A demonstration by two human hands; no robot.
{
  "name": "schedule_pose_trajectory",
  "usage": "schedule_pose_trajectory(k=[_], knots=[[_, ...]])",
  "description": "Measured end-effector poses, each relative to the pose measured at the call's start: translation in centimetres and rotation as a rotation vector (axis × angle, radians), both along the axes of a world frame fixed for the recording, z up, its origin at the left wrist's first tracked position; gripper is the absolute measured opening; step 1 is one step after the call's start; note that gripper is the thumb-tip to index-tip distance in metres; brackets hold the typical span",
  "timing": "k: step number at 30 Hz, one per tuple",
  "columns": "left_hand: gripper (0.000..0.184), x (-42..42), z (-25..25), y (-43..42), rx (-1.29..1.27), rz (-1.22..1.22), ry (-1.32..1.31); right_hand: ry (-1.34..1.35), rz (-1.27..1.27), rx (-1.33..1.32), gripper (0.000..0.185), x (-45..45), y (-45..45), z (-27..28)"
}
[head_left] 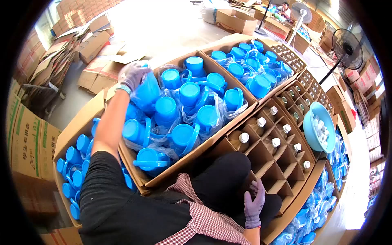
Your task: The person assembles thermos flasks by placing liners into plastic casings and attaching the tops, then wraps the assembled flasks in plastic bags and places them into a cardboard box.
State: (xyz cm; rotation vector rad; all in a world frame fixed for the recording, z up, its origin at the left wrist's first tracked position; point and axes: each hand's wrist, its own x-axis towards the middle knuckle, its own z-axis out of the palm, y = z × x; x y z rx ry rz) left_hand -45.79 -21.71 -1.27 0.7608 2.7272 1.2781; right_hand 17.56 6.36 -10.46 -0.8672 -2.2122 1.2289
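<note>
Head view, left hand [136, 77] stretched forward, clasping blue container [147, 94], right hand [254, 205] half-curled, loosely spread

Left hand [136, 76] and the blue jug [147, 93] it grips: blurred, finger placement unclear. Bottles [241, 139]: lower parts hidden inside divided carton [260, 156]; some near cells covered by person's knee [228, 166]. Right forearm [252, 236]: cut off at bottom edge. Distant person [284, 11]: too small to tell actions.

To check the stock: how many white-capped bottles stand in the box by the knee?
7 bottles: three nearest the mugs, two in the middle, two nearest the bowl. The leg may hide more.
</note>
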Motion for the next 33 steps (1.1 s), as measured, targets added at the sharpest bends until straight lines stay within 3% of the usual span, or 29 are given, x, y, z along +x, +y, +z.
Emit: schedule_pose_trajectory(k=[1, 3, 5, 7, 11, 15, 17, 19, 20, 21, 23, 25, 27, 29, 31, 33], knots=[[0.011, 4.6, 5.2, 0.9, 0.302, 0.080, -0.336, 0.051, -0.035, -0.103, 0.064, 0.3, 0.3, -0.1], [0.015, 9.8, 12.3, 0.5, 0.339, -0.106, -0.226, 0.118, -0.046, -0.140, 0.064, 0.6, 1.0, 0.3], [0.026, 15.3, 20.3, -0.2, 0.030, -0.266, 0.004, 0.191, -0.014, -0.119, 0.064, 0.7, 1.5, 1.0], [0.023, 23.3, 28.2, 0.3, -0.162, -0.329, -0.053, 0.238, 0.009, -0.039, 0.064, 0.4, 1.5, 3.6], [0.019, 31.0, 35.8, 1.7, -0.241, -0.580, 0.241, 0.455, 0.106, -0.060, 0.063, -0.3, 0.1, 9.5], [0.021, 38.0, 39.5, 6.7, -0.156, -0.778, 0.196, 0.678, 0.255, 0.140, 0.069, -0.5, -1.8, 17.0], [0.025, 39.9, 39.4, 10.4, -0.090, -0.954, 0.002, 0.756, 0.268, 0.301, 0.086, -0.1, -2.4, 20.2], [0.028, 39.7, 37.6, 15.7, -0.058, -1.209, -0.103, 0.909, 0.326, 0.184, 0.106, 0.2, -2.7, 21.5], [0.031, 39.8, 35.7, 18.7, -0.031, -1.259, -0.182, 0.812, 0.236, 0.163, 0.115, 1.1, -2.7, 21.4], [0.034, 40.0, 33.6, 21.7, -0.007, -1.305, -0.264, 0.793, 0.157, 0.145, 0.106, 1.8, -1.6, 20.6], [0.040, 41.0, 28.5, 26.2, 0.055, -1.356, -0.477, 0.784, 0.130, -0.352, 0.093, 3.7, 0.4, 17.0], [0.049, 43.6, 23.3, 26.6, -0.064, -1.350, -0.276, 0.646, 0.063, -0.571, 0.087, 4.5, 3.0, 8.1], [0.058, 46.7, 16.6, 25.7, -0.019, -1.470, 0.168, 0.209, 0.019, -0.371, 0.082, 6.8, 0.9, 0.4], [0.061, 49.6, 8.6, 22.2, 0.154, -1.610, 0.387, 0.499, 0.075, -0.401, 0.074, 10.0, -6.5, -1.0], [0.058, 53.1, 4.6, 17.4, 0.126, -1.591, 0.832, 0.069, 0.008, -0.014, 0.074, 15.2, -10.6, -0.4], [0.052, 55.2, 2.3, 14.5, -0.304, -1.729, 0.683, -0.164, 0.110, -0.114, 0.074, 19.3, -12.7, 3.2]])
